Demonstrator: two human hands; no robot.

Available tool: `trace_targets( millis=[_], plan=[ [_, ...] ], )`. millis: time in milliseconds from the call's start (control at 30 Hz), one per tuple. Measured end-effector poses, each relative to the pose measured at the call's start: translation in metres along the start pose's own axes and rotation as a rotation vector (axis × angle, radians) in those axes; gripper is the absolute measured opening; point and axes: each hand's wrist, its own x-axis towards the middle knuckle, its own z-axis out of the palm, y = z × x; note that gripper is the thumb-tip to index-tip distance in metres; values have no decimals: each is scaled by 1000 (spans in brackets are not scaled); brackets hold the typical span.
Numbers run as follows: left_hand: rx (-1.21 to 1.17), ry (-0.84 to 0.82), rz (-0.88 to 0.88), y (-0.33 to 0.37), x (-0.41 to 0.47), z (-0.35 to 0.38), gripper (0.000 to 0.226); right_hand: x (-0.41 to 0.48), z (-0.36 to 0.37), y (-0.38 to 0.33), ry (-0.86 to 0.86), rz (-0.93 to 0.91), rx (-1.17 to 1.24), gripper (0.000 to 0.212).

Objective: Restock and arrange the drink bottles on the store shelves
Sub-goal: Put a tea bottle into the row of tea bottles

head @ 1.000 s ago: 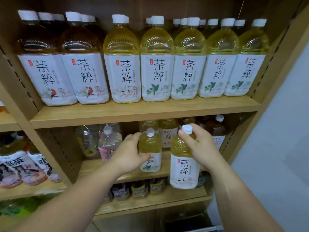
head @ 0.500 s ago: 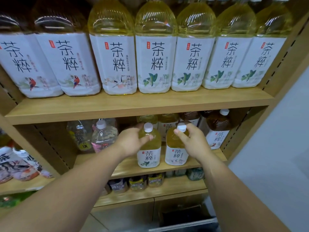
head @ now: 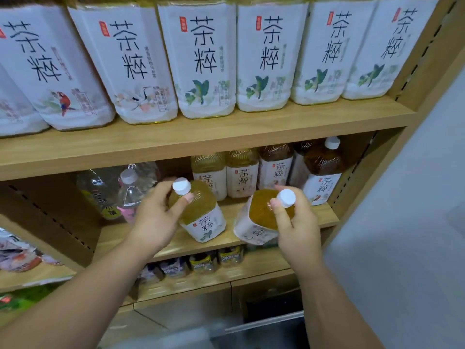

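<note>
1. Currently, the neck of a pale-yellow tea bottle (head: 198, 210) is held by the left hand (head: 156, 222), thumb just below the white cap (head: 181, 186); the bottle is tilted toward the camera, its base on or just above the middle shelf (head: 161, 244).
2. A darker amber tea bottle (head: 259, 217) is gripped at the neck by the right hand (head: 297, 222), fingers closed under its cap (head: 286, 198); it is tipped more steeply, with its base at the shelf's front edge.
3. Both bottles are judged full, so fairly heavy, and stiff enough at the shoulder. The smooth label sleeves may be slippery, so the ridged neck is considered the safer hold, with the base supported when set down.
4. Behind them, a row of matching bottles (head: 241, 175) is stood upright along the back of the shelf, with clear water bottles (head: 125, 190) to the left.
5. Above, large tea bottles (head: 203, 59) are lined along the upper shelf (head: 201, 137).
6. An upright setting beside the back row is judged to be the next need.
</note>
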Motion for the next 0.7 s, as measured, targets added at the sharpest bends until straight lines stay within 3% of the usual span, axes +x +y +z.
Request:
trace_targets(
  millis=[233, 500, 700],
  plan=[
    [8, 123, 18, 4, -27, -2, 23, -4, -12, 9, 119, 44, 81, 32],
    [92, 127, 45, 4, -30, -5, 24, -2, 0, -3, 11, -12, -29, 28],
    [44, 147, 30, -7, -27, -12, 23, 1, 36, -19, -131, -75, -213, 41]
  ],
)
